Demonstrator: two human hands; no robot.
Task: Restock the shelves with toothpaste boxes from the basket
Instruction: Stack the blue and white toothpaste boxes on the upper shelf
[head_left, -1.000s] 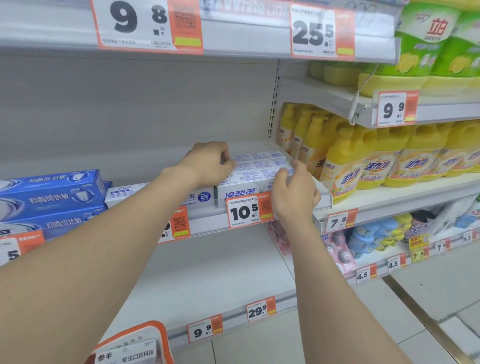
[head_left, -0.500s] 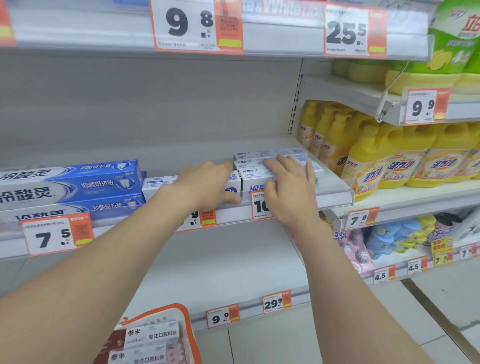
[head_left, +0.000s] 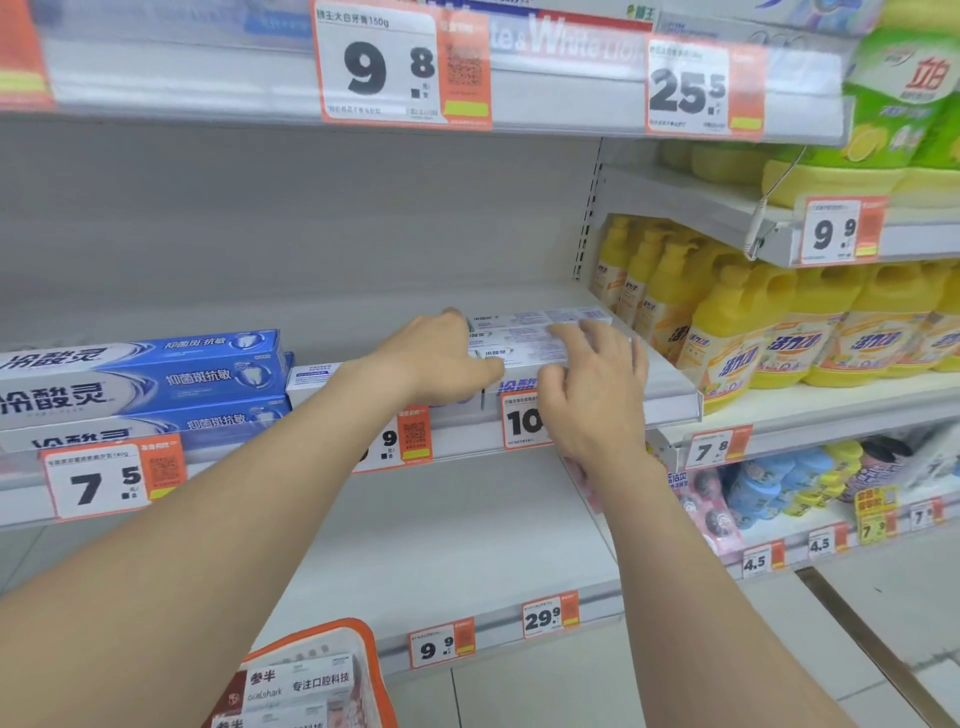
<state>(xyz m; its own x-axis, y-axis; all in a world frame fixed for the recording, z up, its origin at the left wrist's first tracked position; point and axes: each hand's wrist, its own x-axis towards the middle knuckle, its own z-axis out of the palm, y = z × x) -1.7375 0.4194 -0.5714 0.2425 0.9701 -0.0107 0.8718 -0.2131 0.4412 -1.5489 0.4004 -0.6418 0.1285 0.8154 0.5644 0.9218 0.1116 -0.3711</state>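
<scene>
Middle shelf (head_left: 660, 382), centre frame, carries the stock. Right of frame: row of yellow bottles (head_left: 727, 332), overlapping, count not readable. Left of frame: blue toothpaste boxes (head_left: 156, 387), 3 stacked flat. Just right of them, 1 single white box (head_left: 311, 375), its right end hidden behind the left wrist. Centre: stack of white toothpaste boxes (head_left: 524, 338) on the shelf's right end, lying lengthwise; 3 top faces distinguishable, 1 more front face below, total uncertain. Left hand (head_left: 436, 358) grips the stack's left end: fingers curled over the top, thumb along the front face. Right hand (head_left: 592, 400) lies over the stack's front right part, fingers (head_left: 571, 338) fairly straight and spread, tips resting on the top box, not wrapped round it. Bottom centre: orange-rimmed basket (head_left: 358, 642) with 2 white boxes visible inside. Price tags on the middle shelf rail: 3, the middle and right ones partly covered by the arms.
</scene>
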